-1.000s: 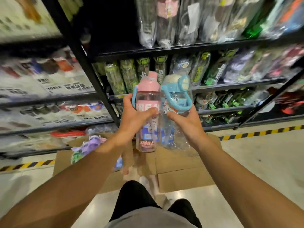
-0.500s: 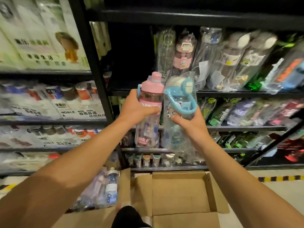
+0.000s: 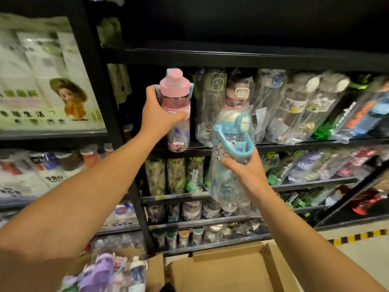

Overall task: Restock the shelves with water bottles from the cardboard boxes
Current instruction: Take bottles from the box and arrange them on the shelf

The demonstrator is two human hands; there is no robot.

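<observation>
Gripping the pink-capped bottle [image 3: 175,106] upright at the shelf's [image 3: 273,145] empty end, the left hand [image 3: 156,114] seems about to seat it; below and beside it, the right hand [image 3: 245,167] clasps the wrapped blue bottle [image 3: 230,157]. Restocking is midway: one cardboard box [image 3: 227,270] looks empty, while bottles [image 3: 111,272] remain under the left forearm.

This is a shop aisle. Black metal shelving [image 3: 242,55] fills the frame, its tiers packed with plastic-wrapped water bottles [image 3: 294,106]. At left, another rack holds boxed goods with printed labels [image 3: 48,81]. Open cardboard boxes [image 3: 227,268] sit at bottom centre, and yellow-black floor tape [image 3: 362,236] runs at lower right.
</observation>
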